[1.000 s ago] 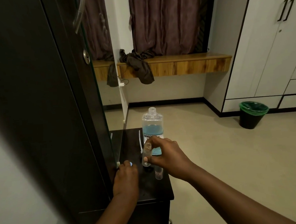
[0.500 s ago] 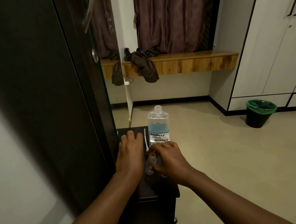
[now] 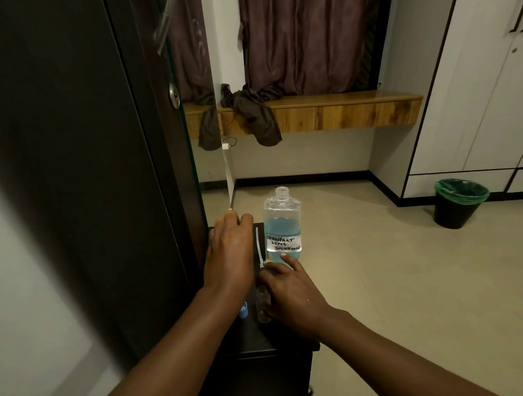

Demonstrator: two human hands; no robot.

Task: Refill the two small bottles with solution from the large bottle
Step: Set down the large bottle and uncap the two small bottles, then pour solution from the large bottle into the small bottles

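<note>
I am looking down into a dim bedroom with a beige floor point(image 3: 380, 282), a maroon curtain point(image 3: 303, 38) over a wooden ledge point(image 3: 340, 110) with a dark cloth point(image 3: 256, 113) draped on it, and white wardrobes point(image 3: 476, 95) along the right wall. At far left stands a tall dark cabinet door point(image 3: 69, 147) with a mirror strip point(image 3: 199, 80) at its edge. Below it sits a small black side table point(image 3: 261, 340), where my work is.

My left hand point(image 3: 230, 254) lies palm down over the table's back left part, fingers extended and relaxed, gripping nothing that I can see. Near its wrist a small blue cap point(image 3: 244, 309) lies on the table. Just to the right of that hand a thin white tube point(image 3: 259, 243) lies along the surface.

One small bottle point(image 3: 263, 306), clear and uncapped, stands beside the cap, against the thumb side of my right hand point(image 3: 289, 290). That hand's fingers reach forward, with the fingertips point(image 3: 284, 258) at the base of the large bottle point(image 3: 283, 224); I cannot tell whether they hold the small bottle or anything else. I cannot make out a second small bottle.

The large bottle stands upright and uncapped at the back of the table, part filled with blue liquid, with a handwritten label reading "contact lens solution".

Far right, a black bin point(image 3: 457, 202) with a green liner stands on the floor by the wardrobes.
</note>
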